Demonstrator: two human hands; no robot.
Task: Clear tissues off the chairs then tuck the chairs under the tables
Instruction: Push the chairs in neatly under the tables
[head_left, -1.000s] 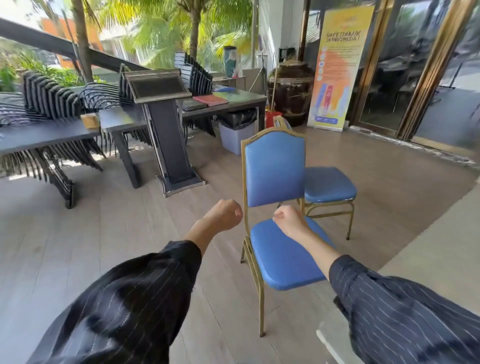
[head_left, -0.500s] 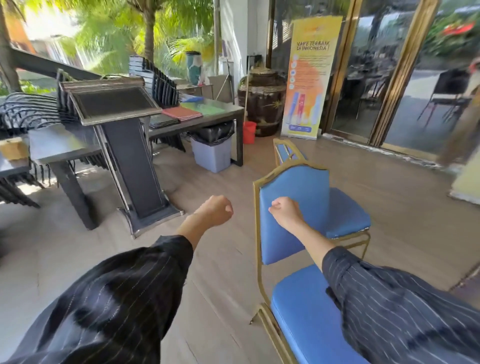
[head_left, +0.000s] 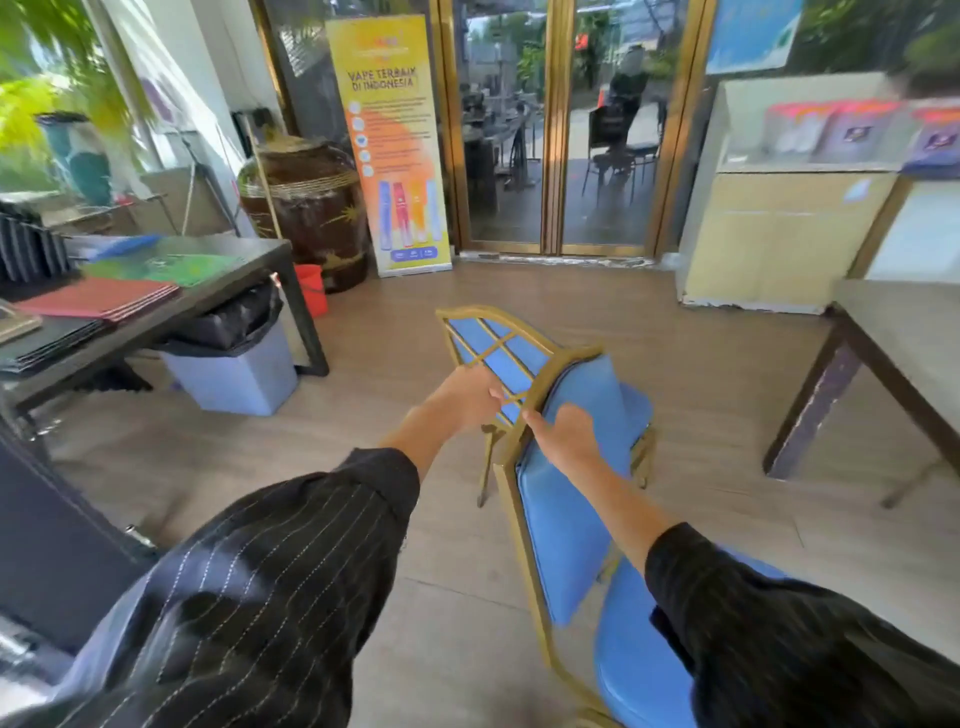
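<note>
Left hand grips far chair back; right hand grips near chair top; table lies right.

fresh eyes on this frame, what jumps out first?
Two blue chairs with gold frames sit dead center: the near chair has the right hand on its backrest, while the left hand grips the gold lattice back of the far chair. Behind them, a tall yellow-orange banner stands beside the gold-framed glass doors. A dark table edges in at right.
</note>
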